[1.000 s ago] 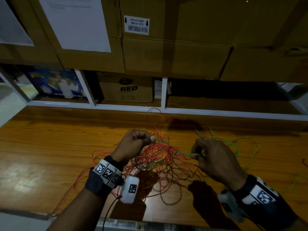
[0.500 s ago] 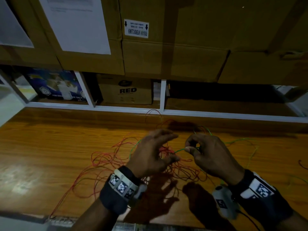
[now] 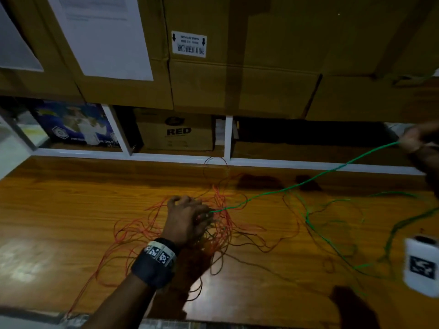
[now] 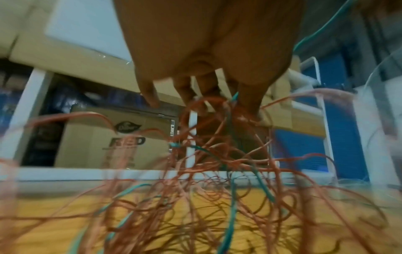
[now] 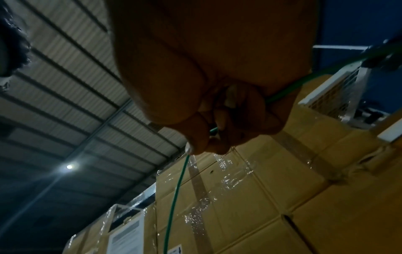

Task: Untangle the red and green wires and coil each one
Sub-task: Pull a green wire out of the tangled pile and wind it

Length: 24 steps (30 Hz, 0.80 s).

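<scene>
Pinning thin tangled red wire [image 3: 221, 224] mid wooden tabletop [image 3: 71, 210], left hand [image 3: 187, 217] fingers grasp it; right hand [image 3: 418, 138] fingers clenched on taut thin green wire [image 3: 308, 180], raised off tangle's right, near frame edge.

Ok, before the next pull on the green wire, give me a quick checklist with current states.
1. Right hand grips green wire: ok, fingers curled round it.
2. Left hand holds down the red tangle on the table: ok, fingers are in the bundle.
3. Green wire taut between hands: ok, it runs in a straight line.
4. Green free of red: not ok, strands cross under the left hand in the left wrist view.
5. Slack green loops on the right unknotted: cannot tell, blurred.
6. Either wire coiled: not ok, both lie loose.
</scene>
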{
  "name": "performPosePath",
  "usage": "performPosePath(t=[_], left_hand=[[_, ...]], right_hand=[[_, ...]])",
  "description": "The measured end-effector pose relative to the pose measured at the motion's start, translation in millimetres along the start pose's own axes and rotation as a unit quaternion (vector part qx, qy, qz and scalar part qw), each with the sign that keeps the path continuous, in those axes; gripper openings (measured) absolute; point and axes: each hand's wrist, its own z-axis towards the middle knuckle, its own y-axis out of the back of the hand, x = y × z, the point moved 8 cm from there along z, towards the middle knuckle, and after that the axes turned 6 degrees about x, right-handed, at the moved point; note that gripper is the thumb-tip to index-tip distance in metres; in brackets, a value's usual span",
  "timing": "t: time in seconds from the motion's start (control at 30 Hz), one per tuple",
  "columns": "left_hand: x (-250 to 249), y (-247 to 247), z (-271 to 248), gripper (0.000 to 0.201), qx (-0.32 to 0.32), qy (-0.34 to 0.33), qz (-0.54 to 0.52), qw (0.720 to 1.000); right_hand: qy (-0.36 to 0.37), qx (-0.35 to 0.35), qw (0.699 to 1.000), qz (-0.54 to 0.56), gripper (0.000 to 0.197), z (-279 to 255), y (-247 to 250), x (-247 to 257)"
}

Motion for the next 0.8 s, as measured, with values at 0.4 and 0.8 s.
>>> performPosePath(t=[0.4, 0.8], left_hand=[[-78, 31, 10, 0.033, -0.017, -0.079, -0.068, 0.994], [-62, 47, 5, 0.023, 0.039, -0.068, -0.286, 0.955]], right_hand=[[0.003, 0.276, 0.957, -0.093, 0.069, -48, -150, 82], [0.110, 0.113, 0.986, -0.061, 0.025, -15, -151, 99]])
